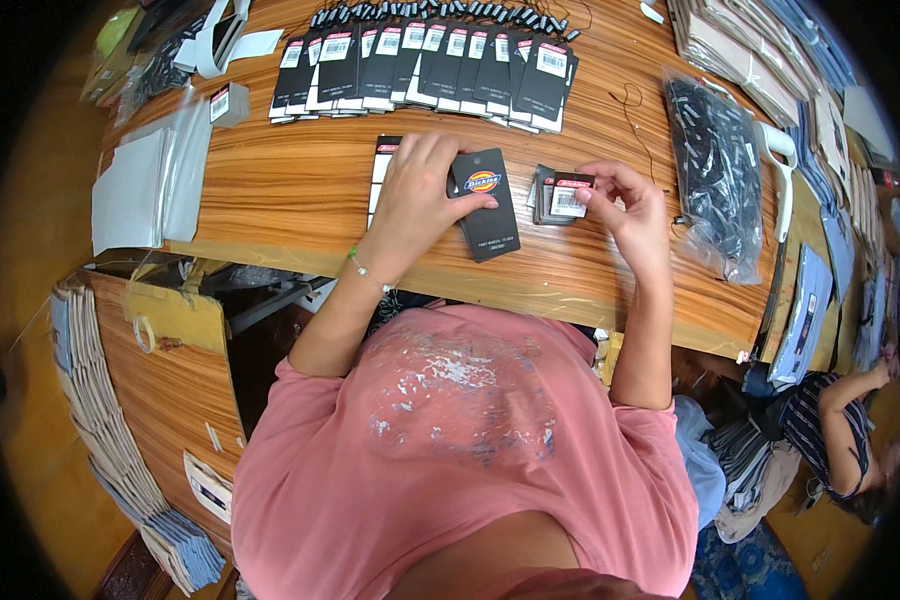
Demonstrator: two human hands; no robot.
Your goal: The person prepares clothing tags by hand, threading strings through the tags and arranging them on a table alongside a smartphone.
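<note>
My left hand (425,195) holds a black hang tag (492,215) with a coloured oval logo, its thumb across the front and its fingers curled behind. Partly under that hand lies a white sticker strip (383,155) with a dark and red top. Over a small stack of stickers (545,205) on the table, my right hand (625,205) pinches one small barcode sticker (570,198) between thumb and fingers. Beyond both hands, a fanned row of black hang tags (420,70) with barcode stickers and black strings spreads over the wooden table (300,185).
A clear bag of black strings (715,170) lies at the right, beside a white handled tool (778,160). White sheets in plastic (150,185) and a small grey box (228,105) are at the left. Folded garments (760,60) pile up far right. Another person's arm (842,430) shows lower right.
</note>
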